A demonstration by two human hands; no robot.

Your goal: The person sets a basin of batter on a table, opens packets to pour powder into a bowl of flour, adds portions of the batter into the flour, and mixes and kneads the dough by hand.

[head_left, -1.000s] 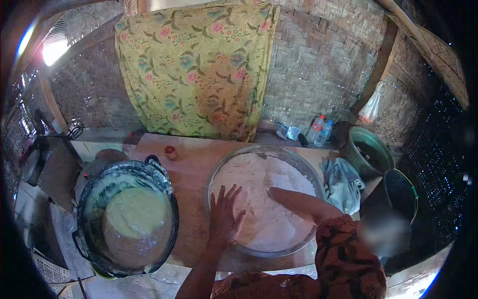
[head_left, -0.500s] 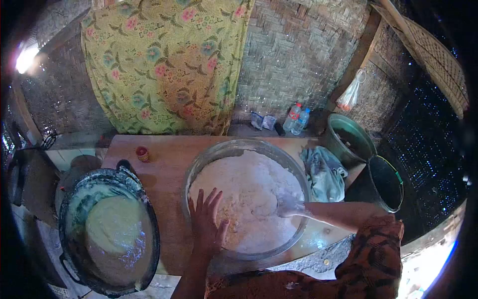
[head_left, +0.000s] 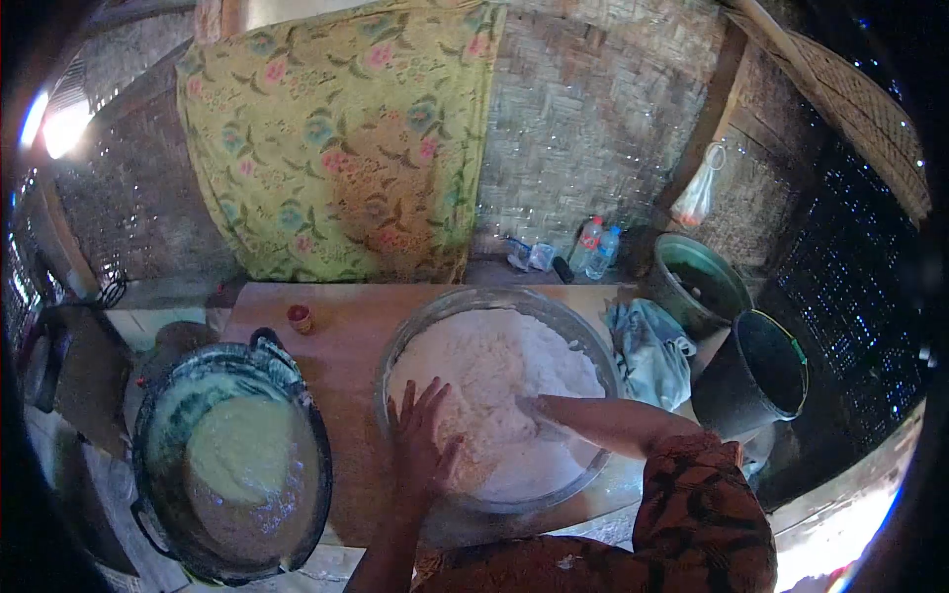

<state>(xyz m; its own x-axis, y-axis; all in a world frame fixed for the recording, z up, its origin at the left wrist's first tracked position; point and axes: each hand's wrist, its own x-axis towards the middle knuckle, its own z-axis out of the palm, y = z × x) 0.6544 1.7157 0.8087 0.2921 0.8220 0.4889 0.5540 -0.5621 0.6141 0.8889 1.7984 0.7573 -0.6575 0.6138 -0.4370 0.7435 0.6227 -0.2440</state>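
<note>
A wide metal basin (head_left: pixel 514 506) on the table holds a heap of white powder that looks like flour (head_left: pixel 494 346), with a yellowish, crumbly patch near its front left. My left hand (head_left: pixel 421 435) rests at the basin's left side, its fingers spread over the rim and the powder's edge. Reaching in from the right, my right hand (head_left: pixel 537 415) is sunk in the middle of the powder, which coats it. Its fingers are buried and blurred, so whether it grips anything is hidden.
Left of the table stands a black two-handled pan (head_left: pixel 324 474) with pale batter or dough (head_left: pixel 237 450). A small red cup (head_left: pixel 300 317) sits on the wooden table (head_left: pixel 346 346). To the right are a crumpled cloth (head_left: pixel 652 356), a green tub (head_left: pixel 727 316), a black bucket (head_left: pixel 722 395) and bottles (head_left: pixel 589 242).
My right hand has moved left and slightly up through the powder, from the basin's right side to its middle. My left hand stays at the rim. The view has shifted slightly.
</note>
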